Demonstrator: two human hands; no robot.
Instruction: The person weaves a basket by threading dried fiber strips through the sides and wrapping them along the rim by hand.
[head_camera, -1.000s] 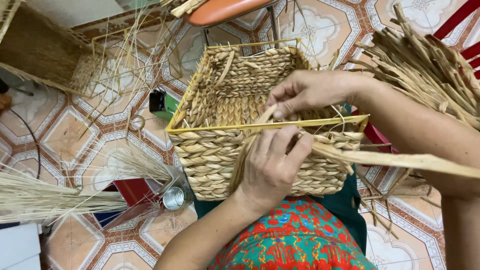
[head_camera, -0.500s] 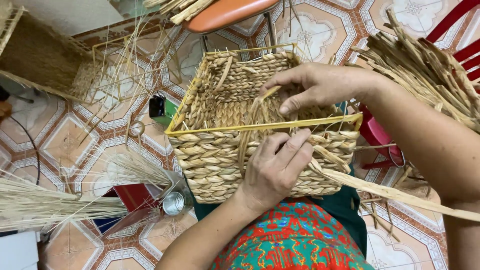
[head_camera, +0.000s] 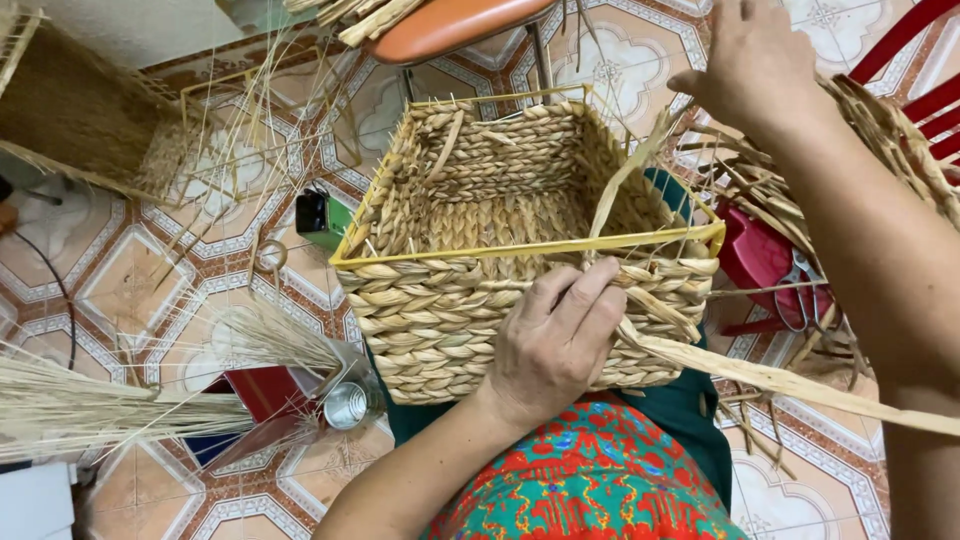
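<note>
A square woven straw basket (head_camera: 450, 300) with a yellow wire rim (head_camera: 450, 252) rests on my lap, its opening turned away from me. My left hand (head_camera: 555, 345) lies flat on the near wall just below the rim, fingers pressing the weave. My right hand (head_camera: 755, 60) is raised at the upper right, beyond the basket's far right corner, pinching the end of a thin straw strand (head_camera: 625, 185) that rises from the rim by my left fingers. A wide flat strand (head_camera: 800, 385) trails from the near wall out to the lower right, passing under my right forearm.
A bundle of dry straw (head_camera: 890, 140) lies on a red stool (head_camera: 760, 255) with scissors (head_camera: 800, 290) at the right. An orange stool seat (head_camera: 450, 25) stands behind the basket. On the tiled floor at the left are a metal can (head_camera: 350, 405), pale reeds (head_camera: 80, 405) and a yellow wire frame (head_camera: 250, 130).
My right hand has left the basket's inside and risen to the upper right, drawing the thin strand up. My left hand has stayed on the near wall.
</note>
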